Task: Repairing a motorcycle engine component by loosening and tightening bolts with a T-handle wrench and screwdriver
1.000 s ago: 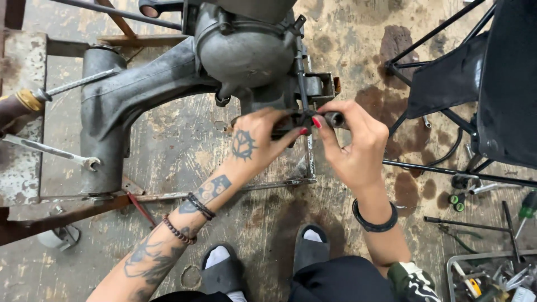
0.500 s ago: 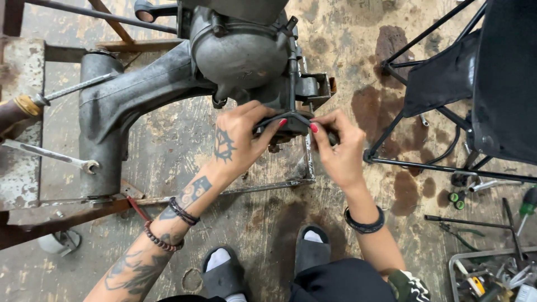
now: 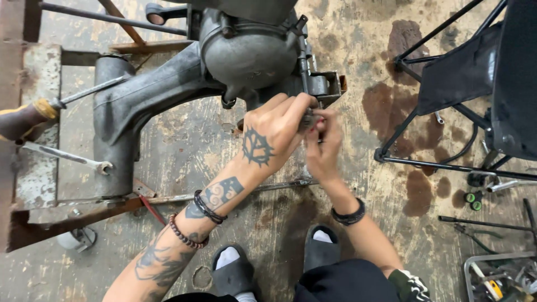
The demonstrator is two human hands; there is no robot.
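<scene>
Together, the left hand (image 3: 274, 137) and right hand (image 3: 324, 148) are pinching a small dark metal part (image 3: 309, 118), fingers curled tight around it, just below the rounded, dull-grey cast engine casing (image 3: 249, 53) sitting over the stained, rough concrete floor (image 3: 358, 67).

Small dark part (image 3: 309, 117) pinched between left hand (image 3: 274, 133) and right hand (image 3: 324, 146): mostly covered by the fingers, kind not determinable. Grey engine casing (image 3: 246, 53) cut off by the top edge. Tool tray (image 3: 498, 277) cut by the lower right corner, contents too small to identify.
</scene>
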